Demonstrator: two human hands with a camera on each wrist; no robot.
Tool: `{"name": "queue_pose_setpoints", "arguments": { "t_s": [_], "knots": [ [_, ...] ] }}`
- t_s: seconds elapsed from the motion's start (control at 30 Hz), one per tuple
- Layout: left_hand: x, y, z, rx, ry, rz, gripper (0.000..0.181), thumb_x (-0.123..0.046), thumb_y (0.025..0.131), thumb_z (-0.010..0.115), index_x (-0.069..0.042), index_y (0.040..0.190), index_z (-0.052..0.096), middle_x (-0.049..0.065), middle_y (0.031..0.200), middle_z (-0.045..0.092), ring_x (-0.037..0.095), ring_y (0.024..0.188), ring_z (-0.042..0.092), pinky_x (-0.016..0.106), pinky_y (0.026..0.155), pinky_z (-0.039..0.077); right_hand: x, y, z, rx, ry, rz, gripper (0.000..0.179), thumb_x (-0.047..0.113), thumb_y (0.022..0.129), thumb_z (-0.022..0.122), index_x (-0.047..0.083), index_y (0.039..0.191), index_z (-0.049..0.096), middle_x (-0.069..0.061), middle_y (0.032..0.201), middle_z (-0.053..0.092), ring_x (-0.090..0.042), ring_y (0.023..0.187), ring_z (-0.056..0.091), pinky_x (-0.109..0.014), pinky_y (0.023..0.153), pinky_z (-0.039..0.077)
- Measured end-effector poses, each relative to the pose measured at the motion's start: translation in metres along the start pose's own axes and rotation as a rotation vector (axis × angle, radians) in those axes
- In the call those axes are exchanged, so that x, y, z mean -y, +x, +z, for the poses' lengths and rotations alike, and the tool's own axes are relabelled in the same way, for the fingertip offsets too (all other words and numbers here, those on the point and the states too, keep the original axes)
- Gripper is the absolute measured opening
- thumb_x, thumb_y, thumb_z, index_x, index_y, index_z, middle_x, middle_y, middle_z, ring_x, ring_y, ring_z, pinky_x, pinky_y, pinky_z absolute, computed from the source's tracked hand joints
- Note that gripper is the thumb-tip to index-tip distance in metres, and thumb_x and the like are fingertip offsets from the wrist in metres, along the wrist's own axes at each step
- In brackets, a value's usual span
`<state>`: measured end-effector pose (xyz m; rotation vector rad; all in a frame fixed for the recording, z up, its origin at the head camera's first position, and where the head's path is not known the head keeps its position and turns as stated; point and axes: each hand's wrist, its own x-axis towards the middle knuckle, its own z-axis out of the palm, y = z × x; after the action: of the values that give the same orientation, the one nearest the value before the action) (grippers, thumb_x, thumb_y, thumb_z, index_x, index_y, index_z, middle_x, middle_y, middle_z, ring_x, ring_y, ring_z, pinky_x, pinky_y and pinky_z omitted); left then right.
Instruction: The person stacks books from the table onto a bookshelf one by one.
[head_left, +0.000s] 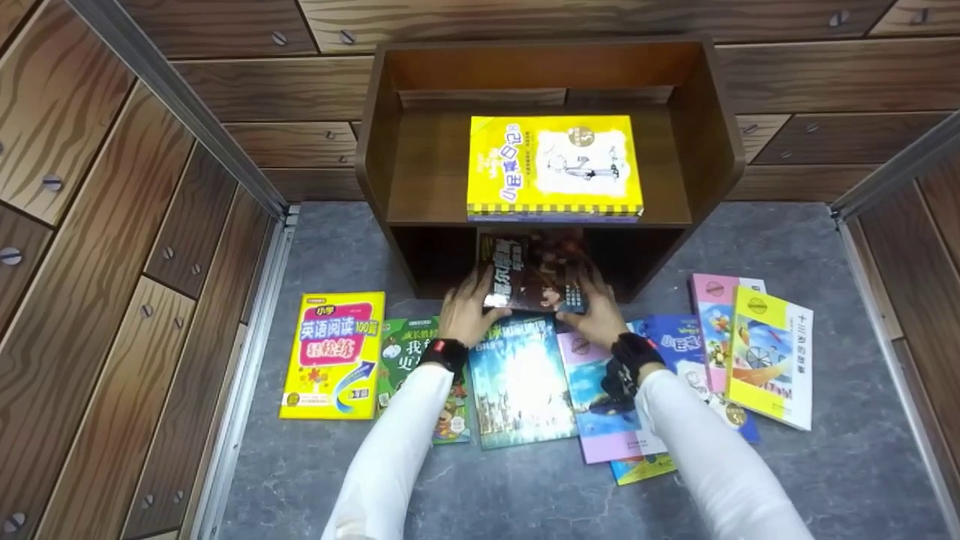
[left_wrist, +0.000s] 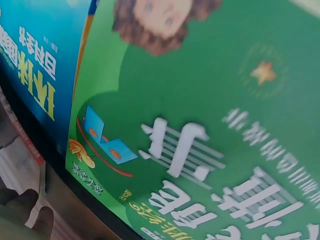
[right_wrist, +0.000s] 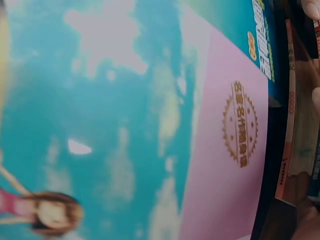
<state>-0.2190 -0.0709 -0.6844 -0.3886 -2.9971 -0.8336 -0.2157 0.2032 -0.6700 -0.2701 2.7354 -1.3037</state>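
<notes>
Both hands grip a dark brown book (head_left: 534, 277) with pale lettering, at the opening of the lower compartment of a brown wooden shelf (head_left: 420, 157). My left hand (head_left: 466, 309) holds its left edge and my right hand (head_left: 598, 313) its right edge, thumbs at the near side. The fingers (left_wrist: 20, 212) show at the lower left corner of the left wrist view. Just beneath the hands lie a blue-green book (head_left: 523, 390), a green book (head_left: 397, 352) and a pink-and-blue book (head_left: 604, 420). The compartment's inside is mostly in shadow.
A yellow book (head_left: 555, 165) lies on top of a stack on the upper shelf. To the left is a yellow-and-pink book (head_left: 332, 356); to the right, a blue book (head_left: 682, 337) and a yellow-and-white book (head_left: 772, 360) over a pink one. Wood-patterned panels (head_left: 150, 262) enclose the grey floor.
</notes>
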Motion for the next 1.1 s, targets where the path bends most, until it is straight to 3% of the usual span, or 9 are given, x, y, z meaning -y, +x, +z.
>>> {"name": "queue_pose_setpoints", "arguments": {
  "t_s": [0.23, 0.5, 0.67, 0.83, 0.97, 1.1],
  "knots": [
    [0.001, 0.011, 0.007, 0.025, 0.046, -0.026, 0.093, -0.055, 0.091, 0.072, -0.017, 0.165, 0.031, 0.014, 0.166, 0.036, 0.031, 0.151, 0.038, 0.055, 0.120, 0.034, -0.005, 0.013, 0.005, 0.013, -0.064, -0.004, 0.095, 0.009, 0.088, 0.079, -0.003, 0.163, 0.023, -0.031, 0.169, 0.012, -0.051, 0.153, 0.018, -0.064, 0.125, 0.007],
    [0.002, 0.017, 0.008, 0.051, 0.079, -0.078, 0.090, -0.058, 0.092, 0.069, -0.019, 0.165, 0.032, 0.012, 0.167, 0.035, 0.034, 0.149, 0.040, 0.056, 0.119, 0.035, -0.001, 0.014, 0.017, -0.083, -0.088, 0.012, 0.074, 0.008, 0.090, 0.078, -0.001, 0.155, 0.044, -0.032, 0.165, 0.024, -0.061, 0.139, 0.027, -0.067, 0.121, 0.014],
    [0.000, 0.020, 0.007, 0.066, 0.119, -0.094, 0.090, -0.059, 0.092, 0.069, -0.019, 0.164, 0.034, 0.011, 0.167, 0.035, 0.032, 0.150, 0.039, 0.054, 0.119, 0.036, 0.000, 0.014, 0.021, -0.090, -0.138, 0.044, 0.071, 0.010, 0.092, 0.077, 0.001, 0.155, 0.045, -0.032, 0.165, 0.025, -0.060, 0.135, 0.030, -0.066, 0.119, 0.023],
    [-0.004, 0.020, 0.011, 0.011, 0.164, -0.109, 0.089, -0.055, 0.089, 0.076, -0.016, 0.161, 0.041, 0.014, 0.163, 0.041, 0.030, 0.148, 0.043, 0.051, 0.114, 0.043, -0.004, 0.015, 0.023, -0.094, -0.195, 0.046, 0.069, 0.012, 0.092, 0.077, 0.002, 0.154, 0.048, -0.033, 0.163, 0.027, -0.060, 0.132, 0.033, -0.067, 0.114, 0.030],
    [-0.007, 0.021, 0.014, -0.065, 0.184, -0.114, 0.089, -0.053, 0.085, 0.081, -0.015, 0.158, 0.046, 0.015, 0.157, 0.050, 0.032, 0.137, 0.055, 0.048, 0.093, 0.058, -0.009, 0.013, 0.024, -0.117, -0.200, 0.032, 0.063, 0.011, 0.093, 0.076, 0.000, 0.150, 0.052, -0.035, 0.161, 0.030, -0.061, 0.132, 0.034, -0.066, 0.113, 0.033],
    [-0.009, 0.022, 0.017, -0.096, 0.202, -0.138, 0.089, -0.052, 0.083, 0.083, -0.016, 0.156, 0.049, 0.014, 0.153, 0.054, 0.034, 0.117, 0.067, 0.050, 0.065, 0.062, -0.013, 0.013, 0.023, -0.118, -0.202, 0.032, 0.061, 0.012, 0.094, 0.075, 0.001, 0.150, 0.053, -0.035, 0.160, 0.031, -0.061, 0.133, 0.034, -0.067, 0.113, 0.033]
  ]
}}
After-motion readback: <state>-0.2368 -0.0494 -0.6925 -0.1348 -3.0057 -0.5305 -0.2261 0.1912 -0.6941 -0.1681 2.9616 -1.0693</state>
